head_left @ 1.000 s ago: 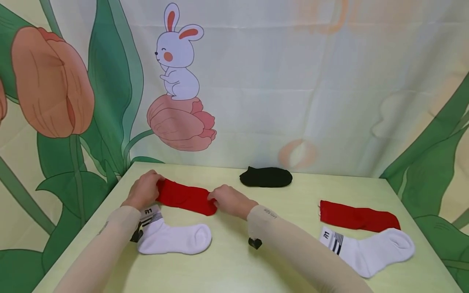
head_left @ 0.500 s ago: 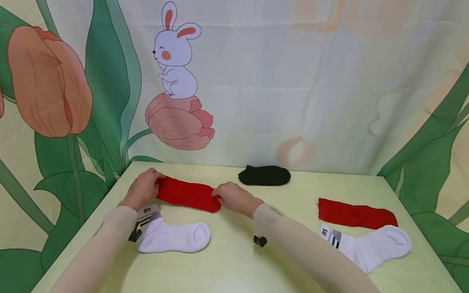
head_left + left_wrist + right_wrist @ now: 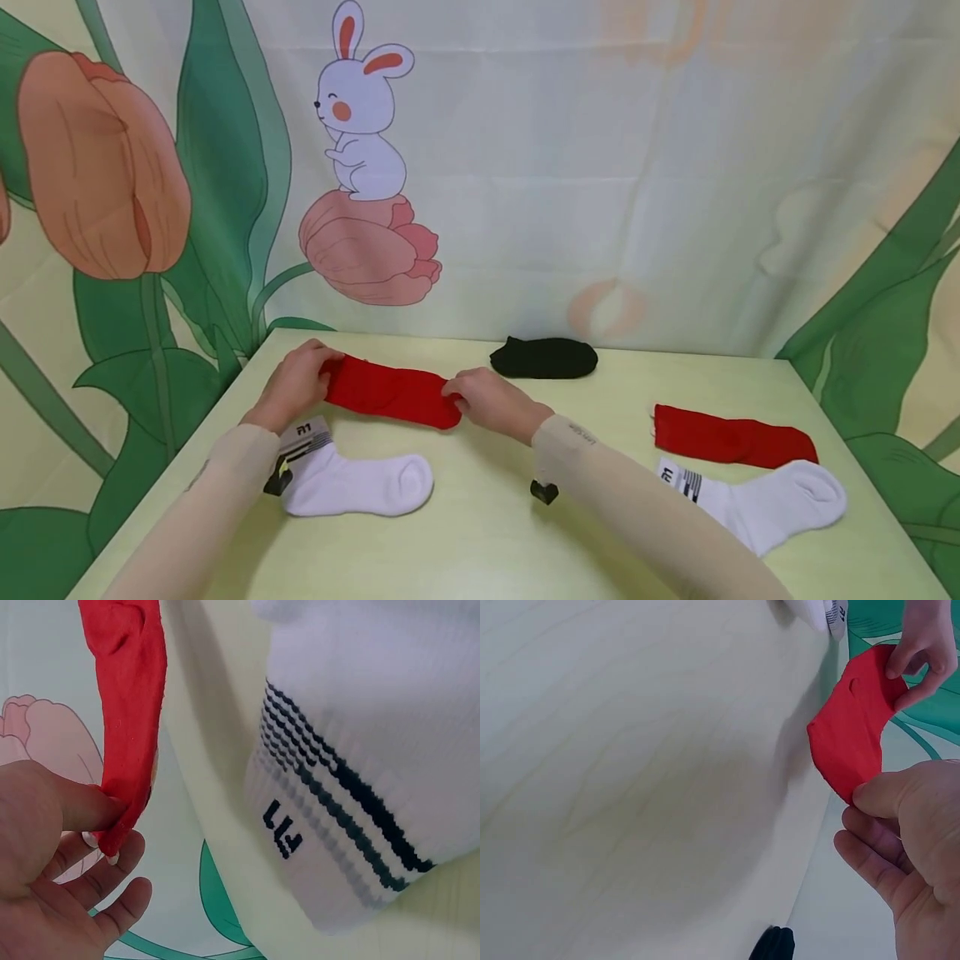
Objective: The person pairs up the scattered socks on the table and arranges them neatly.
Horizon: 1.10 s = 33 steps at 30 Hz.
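Over pale tabletop (image 3: 465, 537), left hand (image 3: 293, 382) and right hand (image 3: 497, 402) pinch a red sock (image 3: 393, 392), shifted slightly rightward since a second ago.

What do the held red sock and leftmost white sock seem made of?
Red sock: smooth, matte fabric, probably a thin cotton-like knit; it bends and creases softly. White sock: thicker-looking matte knit, ribbing and stitches visible up close; fibre unclear.

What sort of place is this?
Probably a staged tabletop set indoors: a cloth printed with a rabbit and tulips hangs behind a pale table, where a red sock is held up and other socks lie.
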### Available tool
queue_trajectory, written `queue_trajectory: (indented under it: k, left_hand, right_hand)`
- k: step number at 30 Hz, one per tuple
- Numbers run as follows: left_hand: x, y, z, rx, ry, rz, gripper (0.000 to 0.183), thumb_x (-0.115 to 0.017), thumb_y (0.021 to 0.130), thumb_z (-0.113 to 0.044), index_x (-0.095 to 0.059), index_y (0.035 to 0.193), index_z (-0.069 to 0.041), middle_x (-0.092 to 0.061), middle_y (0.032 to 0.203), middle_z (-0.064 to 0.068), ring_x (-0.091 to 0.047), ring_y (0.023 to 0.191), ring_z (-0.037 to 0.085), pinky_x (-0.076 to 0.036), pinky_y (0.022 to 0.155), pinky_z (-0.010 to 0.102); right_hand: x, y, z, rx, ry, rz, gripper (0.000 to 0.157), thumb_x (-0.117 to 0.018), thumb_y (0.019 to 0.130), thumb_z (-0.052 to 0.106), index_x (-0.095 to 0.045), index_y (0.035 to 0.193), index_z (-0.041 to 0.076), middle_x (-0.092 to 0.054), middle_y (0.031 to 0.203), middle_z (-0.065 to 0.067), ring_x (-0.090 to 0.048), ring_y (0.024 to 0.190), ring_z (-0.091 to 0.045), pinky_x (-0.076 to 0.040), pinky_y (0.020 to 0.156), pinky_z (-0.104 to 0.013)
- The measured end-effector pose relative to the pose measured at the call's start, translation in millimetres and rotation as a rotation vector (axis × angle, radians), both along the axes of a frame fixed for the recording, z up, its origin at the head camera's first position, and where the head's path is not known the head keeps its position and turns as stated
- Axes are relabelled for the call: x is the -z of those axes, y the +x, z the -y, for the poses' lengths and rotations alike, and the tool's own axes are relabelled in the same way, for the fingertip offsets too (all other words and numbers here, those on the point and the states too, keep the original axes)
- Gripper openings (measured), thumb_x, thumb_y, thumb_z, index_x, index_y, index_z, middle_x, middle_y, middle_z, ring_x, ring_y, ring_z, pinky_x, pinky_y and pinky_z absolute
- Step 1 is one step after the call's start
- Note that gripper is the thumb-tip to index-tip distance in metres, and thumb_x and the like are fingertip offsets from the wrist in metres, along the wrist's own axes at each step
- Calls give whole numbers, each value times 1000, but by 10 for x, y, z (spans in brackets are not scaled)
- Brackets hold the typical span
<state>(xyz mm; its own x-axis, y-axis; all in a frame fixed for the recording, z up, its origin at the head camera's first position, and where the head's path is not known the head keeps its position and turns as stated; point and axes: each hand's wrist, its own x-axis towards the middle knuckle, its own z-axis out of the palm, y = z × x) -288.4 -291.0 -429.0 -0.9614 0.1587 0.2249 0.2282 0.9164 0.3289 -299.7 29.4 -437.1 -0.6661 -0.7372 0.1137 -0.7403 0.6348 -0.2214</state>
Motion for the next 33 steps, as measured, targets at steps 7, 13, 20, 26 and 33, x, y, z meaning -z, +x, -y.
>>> queue_trajectory:
  k: [7,13,20,26,33]
  left_hand:
    - [-34,32,-48,-1,13,-14,36,-59,90,4,-62,126,2,-56,115,18,-55,105,35,-52,88,50]
    - [-60,66,-94,14,34,-13,36,-59,91,3,-62,127,0,-55,115,16,-54,105,34,-54,86,49]
    - [-85,101,-176,58,49,-40,36,-59,90,4,-63,125,1,-56,115,16,-55,103,33,-54,85,48]
    - [-102,133,-240,80,51,-65,35,-59,89,4,-64,124,1,-58,113,16,-57,101,33,-54,84,48]
    - [-142,170,-303,92,68,-93,34,-60,89,4,-65,122,1,-58,113,15,-58,101,32,-55,83,47]
  right_hand:
    - [-84,38,-95,6,-22,8,34,-71,88,11,-69,122,13,-68,113,-3,-62,98,-16,-52,87,-23]
    - [-103,63,-177,-11,-26,-27,33,-71,88,11,-69,122,12,-68,113,-3,-63,98,-16,-52,87,-22]
    - [-110,112,-282,-38,-70,-53,30,-69,90,9,-70,119,11,-69,109,-3,-64,95,-15,-52,86,-22]
    - [-124,149,-377,-41,-83,-63,28,-69,90,11,-70,118,11,-68,108,-1,-62,93,-13,-51,83,-20]
    - [-178,208,-476,-22,-127,-99,27,-72,89,15,-71,116,11,-67,106,1,-62,91,-11,-52,82,-19]
